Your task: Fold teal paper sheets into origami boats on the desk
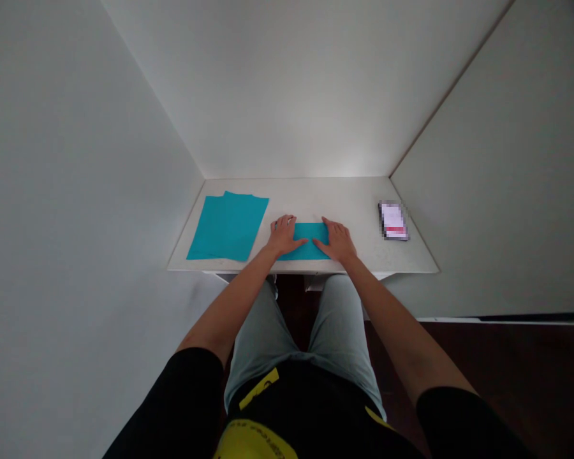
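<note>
Resting both palms, the left hand (282, 237) and the right hand (337, 241), on one piece of blue paper (307, 251). Lying close to the front edge of the white table (354, 196), right in the middle. Fingers spread out, not curled round anything; thumbs pointing at each other with a little gap between. No pinch to see, only hands on top. Hard to tell about any fold under the hands.

Might slide crooked from pushing harder with one hand than the other. Might get a wrinkle or a wonky line from moving both thumbs apart unevenly. Might even hang over the front edge after a tug toward the tummy. Could shake too, from a knee bump, with the legs (332, 319) so near the table.

Over on the left, a pile of bigger blue sheets (229, 229), at least two, not lined up neatly. Close to the left arm, so maybe easy to brush with an elbow. Over on the right, a phone (393, 222) lying flat, screen too blurry to read, well apart from the right hand. Nothing between the two hands except paper. Walls (296, 89) at the back and both sides, so not much room for reaching out wide.
</note>
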### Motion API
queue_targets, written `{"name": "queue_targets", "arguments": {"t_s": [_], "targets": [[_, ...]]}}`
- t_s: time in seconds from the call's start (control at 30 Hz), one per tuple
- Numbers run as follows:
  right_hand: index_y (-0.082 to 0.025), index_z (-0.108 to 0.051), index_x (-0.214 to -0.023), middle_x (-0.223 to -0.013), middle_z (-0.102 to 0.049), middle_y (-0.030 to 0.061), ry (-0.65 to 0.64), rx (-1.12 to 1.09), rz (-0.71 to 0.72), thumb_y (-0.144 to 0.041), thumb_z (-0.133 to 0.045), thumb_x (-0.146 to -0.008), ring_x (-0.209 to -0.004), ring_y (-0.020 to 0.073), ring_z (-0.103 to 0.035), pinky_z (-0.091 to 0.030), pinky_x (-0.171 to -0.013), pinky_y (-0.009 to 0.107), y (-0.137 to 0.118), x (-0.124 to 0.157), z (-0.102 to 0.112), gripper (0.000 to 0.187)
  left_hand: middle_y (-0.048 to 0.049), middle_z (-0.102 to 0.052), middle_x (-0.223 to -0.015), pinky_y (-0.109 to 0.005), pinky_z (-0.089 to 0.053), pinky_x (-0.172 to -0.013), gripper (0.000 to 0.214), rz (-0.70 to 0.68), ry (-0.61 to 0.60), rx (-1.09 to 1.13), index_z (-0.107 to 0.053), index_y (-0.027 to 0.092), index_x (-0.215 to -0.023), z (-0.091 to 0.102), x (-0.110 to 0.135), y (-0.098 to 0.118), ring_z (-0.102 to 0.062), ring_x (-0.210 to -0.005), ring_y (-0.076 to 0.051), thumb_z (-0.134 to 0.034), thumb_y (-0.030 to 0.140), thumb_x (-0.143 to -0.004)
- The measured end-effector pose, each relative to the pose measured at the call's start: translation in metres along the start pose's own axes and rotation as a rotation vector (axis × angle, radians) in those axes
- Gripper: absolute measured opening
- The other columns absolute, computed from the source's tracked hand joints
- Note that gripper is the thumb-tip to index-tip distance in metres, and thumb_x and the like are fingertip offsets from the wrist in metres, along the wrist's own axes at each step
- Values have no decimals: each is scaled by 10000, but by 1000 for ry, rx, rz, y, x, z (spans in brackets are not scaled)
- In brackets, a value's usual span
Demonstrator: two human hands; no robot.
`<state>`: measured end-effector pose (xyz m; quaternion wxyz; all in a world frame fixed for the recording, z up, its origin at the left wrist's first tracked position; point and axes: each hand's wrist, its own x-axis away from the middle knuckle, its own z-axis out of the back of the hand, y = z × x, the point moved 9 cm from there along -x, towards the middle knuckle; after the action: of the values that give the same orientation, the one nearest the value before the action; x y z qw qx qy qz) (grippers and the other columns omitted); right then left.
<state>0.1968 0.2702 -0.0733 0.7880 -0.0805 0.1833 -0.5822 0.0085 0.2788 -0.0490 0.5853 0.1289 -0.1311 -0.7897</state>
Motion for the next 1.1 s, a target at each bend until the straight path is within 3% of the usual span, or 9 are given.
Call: {"name": "queue_targets", "arguments": {"t_s": [0.13, 0.3, 0.4, 0.53, 0.7, 0.77, 0.83, 0.93, 1.1], "targets": [[-128, -343, -1685, -1575, -591, 214, 41, -62, -16, -619, -485, -1042, -1437, 420, -497, -353, -1230, 575, 2, 1, 4, 821, -189, -583, -1574, -596, -324, -1249, 640, -8, -73, -49, -708, 221, -1358, 4, -24, 2, -451, -1503, -413, -890, 503, -813], [-145, -300, -1706, -1575, -591, 203, 91, -116, -10, -613, -459, -1068, -1426, 404, -503, -373, -1221, 568, 5, 2, 8, 807, -181, -701, -1393, -566, -373, -1171, 529, 30, -132, -40, -745, 213, -1175, 6, -37, 8, -543, -1395, -419, -960, 431, -743], [-155, -303, -1705, -1569, -593, 206, 138, -128, -7, -629, -435, -1083, -1412, 396, -520, -402, -1205, 582, 9, 2, 8, 793, -152, -748, -1324, -523, -375, -1145, 562, 79, -186, -22, -697, 213, -1218, 3, -35, 11, -616, -1329, -385, -957, 387, -751], [-183, -330, -1692, -1531, -618, 209, 269, -241, -6, -677, -399, -1092, -1356, 392, -574, -441, -1165, 610, 21, 2, 13, 781, -94, -786, -1310, -486, -329, -1159, 506, 95, -204, 39, -632, 244, -1357, 10, -35, 11, -686, -1284, -296, -834, 284, -895], [-198, -306, -1698, -1519, -609, 217, 426, -383, -35, -677, -381, -1095, -1280, 370, -620, -463, -1146, 618, 39, 5, 19, 773, -48, -783, -1337, -474, -348, -1112, 216, -5, 73, 76, -733, 293, -1234, 71, -44, 16, -672, -1309, -274, -656, 282, -1032], [-206, -299, -1700, -1522, -596, 217, 461, -420, -43, -658, -378, -1098, -1278, 363, -621, -463, -1152, 617, 44, 5, 19, 757, -43, -786, -1298, -468, -366, -1102, 186, -77, 226, 82, -757, 295, -1189, 98, -38, 23, -674, -1277, -267, -627, 303, -1056], [-199, -305, -1694, -1515, -590, 219, 483, -446, -44, -647, -377, -1097, -1286, 362, -615, -467, -1154, 609, 48, 5, 18, 750, -35, -788, -1258, -464, -369, -1122, 174, -164, 311, 81, -767, 301, -1163, 110, -25, 33, -674, -1253, -256, -624, 306, -1063], [-179, -329, -1683, -1508, -583, 229, 502, -471, -34, -650, -381, -1089, -1296, 368, -607, -474, -1152, 599, 48, 5, 19, 760, -21, -786, -1265, -463, -361, -1175, 175, -252, 287, 71, -768, 307, -1142, 90, 0, 38, -669, -1276, -240, -646, 235, -1039], [-202, -428, -1642, -1503, -604, 202, 484, -483, -23, -620, -367, -1108, -1301, 352, -613, -469, -1167, 576, 45, 7, 24, 680, -31, -769, -1361, -468, -407, -1202, 215, -216, 99, 81, -764, 288, -1139, 16, 36, 18, -652, -1353, -240, -663, 165, -994]]}}
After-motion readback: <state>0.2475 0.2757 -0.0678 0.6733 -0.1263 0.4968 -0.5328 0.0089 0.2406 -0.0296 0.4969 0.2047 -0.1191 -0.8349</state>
